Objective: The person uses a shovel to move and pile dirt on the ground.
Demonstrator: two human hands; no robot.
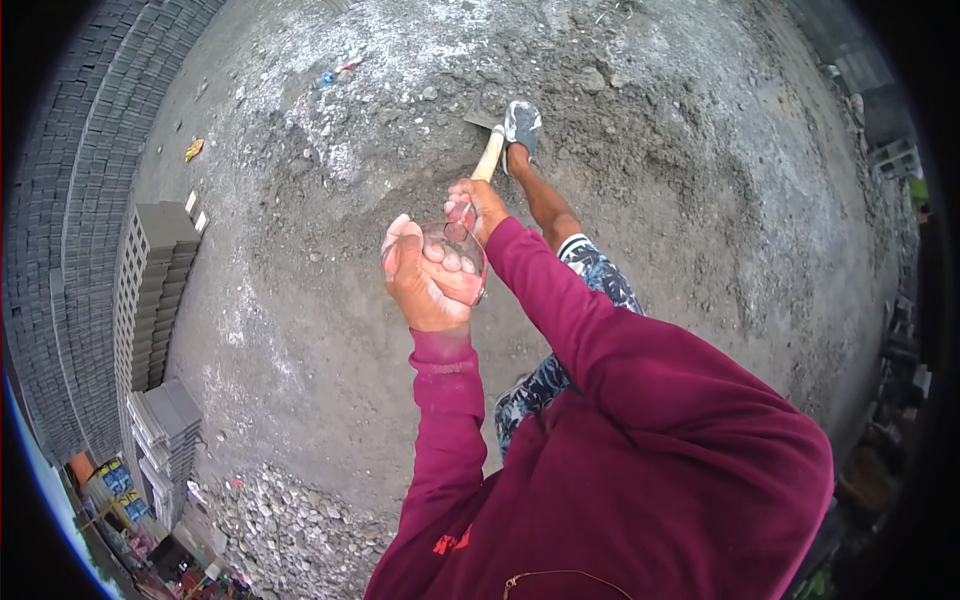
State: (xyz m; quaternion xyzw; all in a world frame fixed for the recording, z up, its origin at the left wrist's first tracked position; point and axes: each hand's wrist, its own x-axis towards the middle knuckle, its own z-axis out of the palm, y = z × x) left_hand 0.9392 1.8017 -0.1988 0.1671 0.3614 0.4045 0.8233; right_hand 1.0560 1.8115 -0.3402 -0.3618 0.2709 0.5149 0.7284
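Observation:
A shovel with a pale wooden shaft (488, 158) slants away from me. Its dark metal blade (482, 118) meets the loose grey soil, partly hidden beside my shoe (522, 126). My right hand (480, 208) is closed around the shaft. Nearer to me, my left hand (430, 275) is closed at the top end of the shovel, fingers curled and dusted white. A see-through, reddish-edged shape overlaps both hands; I cannot make out what it is. Both arms wear maroon sleeves.
Stacked grey hollow blocks (150, 270) stand at the left, with flat slabs (165, 430) nearer. Gravel (290, 525) lies at the lower left. Broken soil (660, 150) spreads ahead, scattered with stones. Bits of litter (194, 150) lie on the ground. More blocks (897, 158) stand far right.

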